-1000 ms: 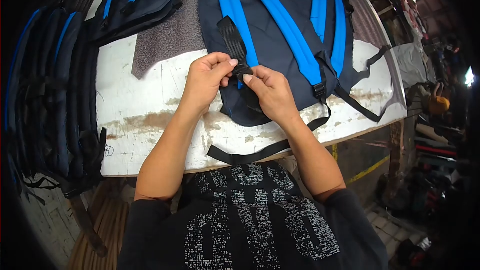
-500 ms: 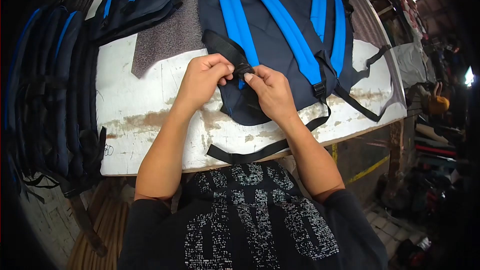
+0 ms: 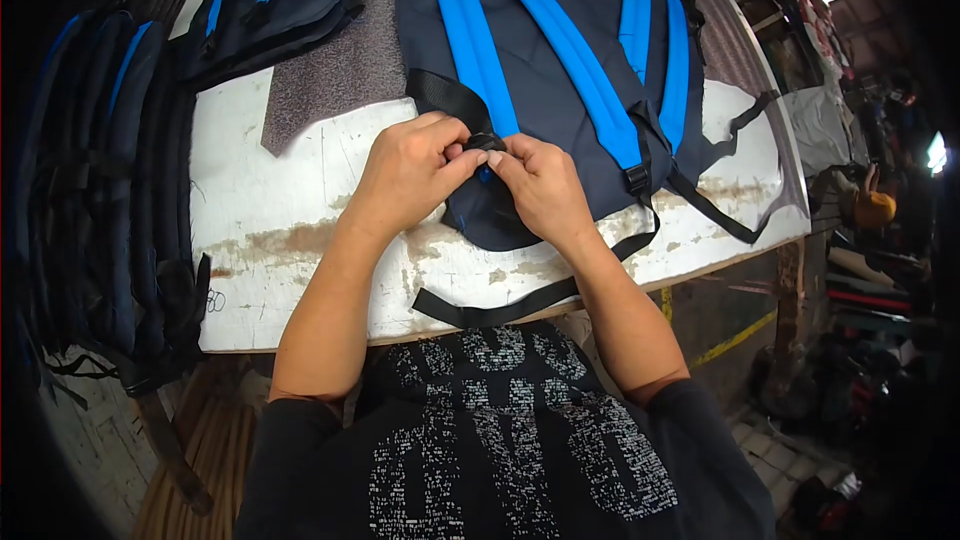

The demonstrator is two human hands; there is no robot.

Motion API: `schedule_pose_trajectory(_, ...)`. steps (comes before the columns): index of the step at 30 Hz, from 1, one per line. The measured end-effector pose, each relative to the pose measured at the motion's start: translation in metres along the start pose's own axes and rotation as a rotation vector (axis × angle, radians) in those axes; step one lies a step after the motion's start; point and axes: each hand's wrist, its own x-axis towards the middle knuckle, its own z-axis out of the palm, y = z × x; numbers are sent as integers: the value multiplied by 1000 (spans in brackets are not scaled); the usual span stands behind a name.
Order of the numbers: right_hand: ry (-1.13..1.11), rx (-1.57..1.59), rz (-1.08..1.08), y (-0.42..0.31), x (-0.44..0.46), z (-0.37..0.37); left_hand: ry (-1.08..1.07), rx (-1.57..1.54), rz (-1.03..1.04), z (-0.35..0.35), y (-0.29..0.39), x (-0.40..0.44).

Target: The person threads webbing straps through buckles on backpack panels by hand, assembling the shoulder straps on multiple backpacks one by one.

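Where your hands meet: a black strap [image 3: 445, 95], its near part bunched dark between your fingers; the detail there is too small to tell.
Strap position: over the lower left edge of a dark backpack [image 3: 530, 90], with a broad curve lying up and to the left of your hands.
Left hand: your left hand [image 3: 405, 165] pinches the strap, thumb and fingers closed on it.
Right hand: your right hand [image 3: 545, 185] pinches the same bunch, its thumb tip beside the left thumb.
Backpack: flat on the bench [image 3: 290, 180], blue shoulder straps [image 3: 580, 60] upward, a black buckle [image 3: 637, 178] at the lower end of the right one.
Loose webbing [image 3: 480, 318]: curved along the near bench edge, passing beneath your right forearm.
Bench top: white, with worn brown patches.
Speckled cloth [image 3: 330, 80]: on the bench, left of the backpack.
Upper left: another dark bag [image 3: 290, 25] with blue straps.
Far left: dark padded pieces [image 3: 120, 200], some edged in blue.
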Motion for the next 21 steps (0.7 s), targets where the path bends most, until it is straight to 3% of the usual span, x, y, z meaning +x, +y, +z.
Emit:
schedule_pose_trajectory(6,19,55,37,-2,2,-1,196,151,116,17,1,-1)
schedule_pose_trajectory(9,33,92,31,-5,5,0,407,131,148,20,9,2)
schedule_pose_trajectory(12,39,77,38,-11,6,1,504,352,399,25,-1,3)
schedule_pose_trajectory(21,176,33,9,-11,10,14,465,406,332,31,4,4)
